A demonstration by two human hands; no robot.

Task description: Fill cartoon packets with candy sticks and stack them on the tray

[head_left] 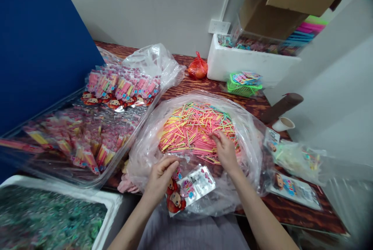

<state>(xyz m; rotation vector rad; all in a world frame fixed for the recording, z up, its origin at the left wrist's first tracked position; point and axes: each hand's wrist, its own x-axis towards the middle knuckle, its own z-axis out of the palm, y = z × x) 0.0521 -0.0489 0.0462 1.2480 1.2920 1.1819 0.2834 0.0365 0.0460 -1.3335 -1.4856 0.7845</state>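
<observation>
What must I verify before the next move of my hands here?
1. Left hand grips the flat packets: ok.
2. Right hand rests on the coloured sticks: ok.
3. Sticks lie inside the open clear bag: ok.
4. Top packet's mouth is open: cannot tell.
5. Sticks are pinched by the right hand: cannot tell.
6. Tray with filled packets stands left of the bag: ok.

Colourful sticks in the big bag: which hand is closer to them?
Right. The right hand rests right on the sticks. The left hand is off the pile, by its near edge, holding cartoon packets.
</observation>
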